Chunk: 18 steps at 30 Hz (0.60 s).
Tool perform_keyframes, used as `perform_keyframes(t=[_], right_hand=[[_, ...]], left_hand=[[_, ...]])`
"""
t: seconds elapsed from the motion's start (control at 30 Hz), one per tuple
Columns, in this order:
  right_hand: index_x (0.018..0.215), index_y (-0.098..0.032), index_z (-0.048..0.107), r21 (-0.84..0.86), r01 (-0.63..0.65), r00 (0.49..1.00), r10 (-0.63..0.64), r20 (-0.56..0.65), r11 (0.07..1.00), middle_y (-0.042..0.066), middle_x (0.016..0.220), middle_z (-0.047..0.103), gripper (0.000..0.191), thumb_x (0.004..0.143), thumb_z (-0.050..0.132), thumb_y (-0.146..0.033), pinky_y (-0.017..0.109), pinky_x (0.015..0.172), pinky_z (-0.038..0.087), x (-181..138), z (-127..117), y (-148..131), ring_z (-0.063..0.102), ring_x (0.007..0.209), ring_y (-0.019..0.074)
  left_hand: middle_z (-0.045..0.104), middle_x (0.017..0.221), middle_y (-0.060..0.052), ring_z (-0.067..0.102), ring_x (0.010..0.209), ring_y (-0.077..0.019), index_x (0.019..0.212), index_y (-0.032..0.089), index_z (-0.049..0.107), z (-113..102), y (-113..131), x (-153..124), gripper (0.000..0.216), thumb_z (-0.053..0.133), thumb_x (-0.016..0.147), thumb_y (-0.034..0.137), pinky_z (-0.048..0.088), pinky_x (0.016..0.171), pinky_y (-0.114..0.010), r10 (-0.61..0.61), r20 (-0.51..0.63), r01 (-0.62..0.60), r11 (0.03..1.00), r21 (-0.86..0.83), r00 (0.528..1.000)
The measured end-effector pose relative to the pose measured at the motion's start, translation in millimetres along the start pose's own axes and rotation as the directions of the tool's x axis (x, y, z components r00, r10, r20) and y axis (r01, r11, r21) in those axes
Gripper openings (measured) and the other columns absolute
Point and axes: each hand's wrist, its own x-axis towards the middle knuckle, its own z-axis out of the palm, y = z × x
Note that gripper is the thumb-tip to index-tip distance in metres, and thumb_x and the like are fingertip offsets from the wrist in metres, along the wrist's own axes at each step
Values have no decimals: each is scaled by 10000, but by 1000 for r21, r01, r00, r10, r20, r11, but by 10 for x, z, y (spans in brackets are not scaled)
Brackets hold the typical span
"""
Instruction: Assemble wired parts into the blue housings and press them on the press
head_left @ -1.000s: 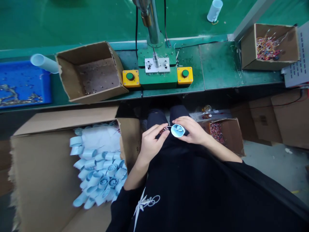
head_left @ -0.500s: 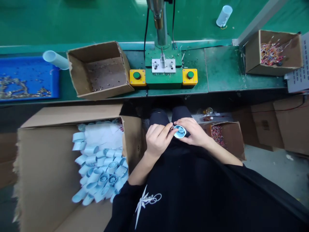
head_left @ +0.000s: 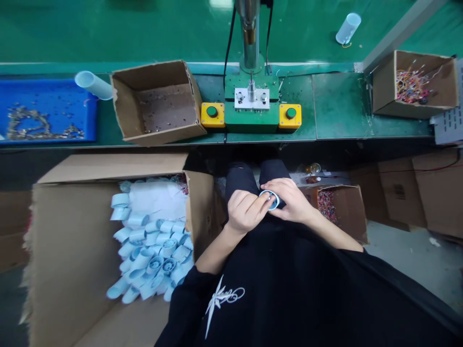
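Over my lap, my right hand (head_left: 292,201) is wrapped round a short light-blue plastic tube (head_left: 276,203), its open end facing up. My left hand (head_left: 245,210) is closed in a pinch, with its fingertips inside the mouth of that tube. A tiny shiny metal part (head_left: 268,197) shows at those fingertips; its exact kind is too small to make out. The fingers hide much of the tube's inside. To the left, a big cardboard box (head_left: 72,250) holds many similar light-blue tubes (head_left: 155,262).
A press (head_left: 252,99) with two yellow button boxes (head_left: 290,114) stands on the green bench. Left of it are a cardboard box (head_left: 162,137) and a blue tray (head_left: 90,115) with metal pieces. At right, one box (head_left: 387,91) holds wires; another (head_left: 350,207) sits below.
My left fingertips have moved right, from beside the tube's rim into its opening, with the small part. My right hand keeps its hold. The whole view has shifted slightly.
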Motion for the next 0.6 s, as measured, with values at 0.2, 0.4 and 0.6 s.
perform_keyframes(t=[0.2, 0.4, 0.6], right_hand=[[1415, -218, 570, -6, 30, 999, -30, -23, 1000, 117, 1301, 728, 505, 936, 699, -307, 493, 1051, 543, -7, 22, 13, 675, 1233, 282], [1347, -206, 604, -53, 34, 997, -37, -60, 998, 137, 1223, 747, 427, 935, 674, -289, 476, 967, 601, 4, 28, 13, 724, 1136, 281], [1402, -251, 590, -205, 64, 971, -108, -214, 977, 122, 1229, 755, 516, 890, 633, -206, 477, 931, 640, 21, 100, 167, 728, 1166, 316]], left_hand=[[640, 703, -21, 528, 672, -178, 965, 186, 792, -74, 11, 8, 178, 684, 1013, 319, 401, 662, -343, -146, 312, 173, 983, -61, 939], [565, 898, -57, 486, 862, -227, 925, 259, 818, -37, 24, 61, 176, 672, 1003, 320, 434, 780, -378, -352, 555, 439, 898, -27, 754], [556, 1001, -60, 559, 975, -250, 949, 253, 757, 321, 25, -84, 95, 791, 883, 313, 487, 906, -418, -644, 402, 756, 505, -416, 651]])
